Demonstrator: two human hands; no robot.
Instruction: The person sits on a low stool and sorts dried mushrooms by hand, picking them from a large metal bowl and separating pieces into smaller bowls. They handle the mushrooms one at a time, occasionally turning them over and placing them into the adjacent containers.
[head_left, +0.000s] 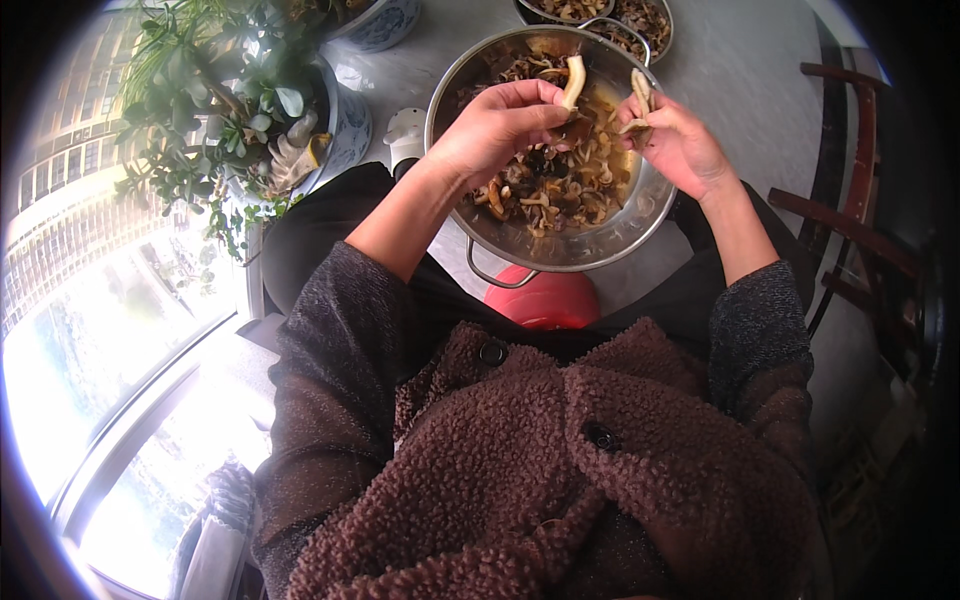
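A wide steel basin (559, 259) with two loop handles stands before me, holding water and many brown mushrooms (544, 191). Over its middle, my left hand (510, 124) pinches a mushroom with a thick pale stem (574, 81) pointing up; its dark cap hangs below the fingers. My right hand (679, 139), above the basin's right rim, grips a smaller mushroom piece (640, 97) with a pale stem and a greyish cap. The two hands are apart.
Behind the basin are bowls of mushrooms (637, 22). A red rounded object (544, 296) is under the basin's near side. Potted plants (247, 97) with a glove (292, 161) stand at left by a window. A white object (405, 135) is beside the basin; a dark wooden chair (855, 210) stands right.
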